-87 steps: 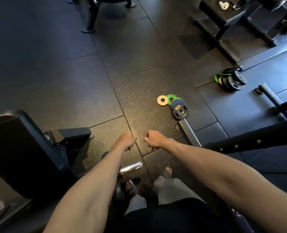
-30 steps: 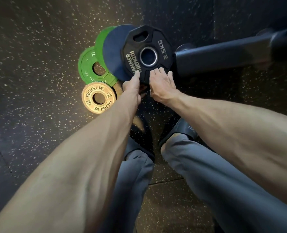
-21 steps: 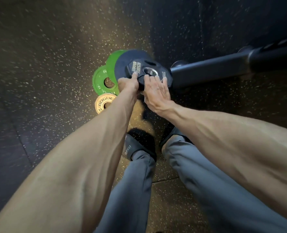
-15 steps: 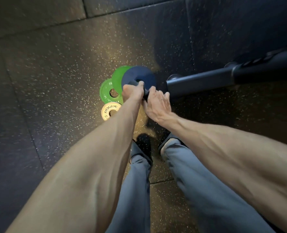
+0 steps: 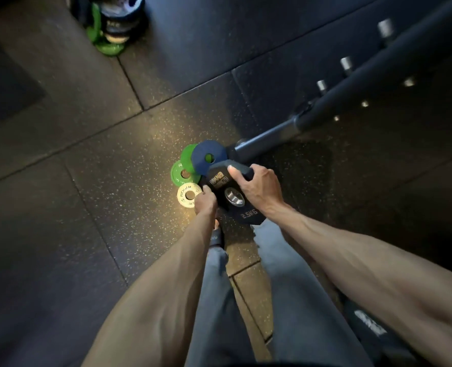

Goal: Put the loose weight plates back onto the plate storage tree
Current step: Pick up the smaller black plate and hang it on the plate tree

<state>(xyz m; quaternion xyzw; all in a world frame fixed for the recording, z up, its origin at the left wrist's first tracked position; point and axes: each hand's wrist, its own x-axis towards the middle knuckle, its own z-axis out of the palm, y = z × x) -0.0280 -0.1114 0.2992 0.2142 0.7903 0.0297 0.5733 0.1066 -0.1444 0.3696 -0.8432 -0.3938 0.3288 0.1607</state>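
The black 2.5 kg plate (image 5: 232,201) sits tilted between my hands. My right hand (image 5: 259,186) clamps its far rim, thumb on the face, and my left hand (image 5: 206,203) curls round its left edge. A blue plate (image 5: 206,152), green plates (image 5: 183,170) and a tan plate (image 5: 185,194) lie just left of it on the speckled rubber floor (image 5: 113,181). Both forearms reach forward and down.

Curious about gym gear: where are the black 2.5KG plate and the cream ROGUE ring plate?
black 2.5KG plate (image 5: 234,199), head view, steel centre hub.
cream ROGUE ring plate (image 5: 182,195), head view, left band of ring.
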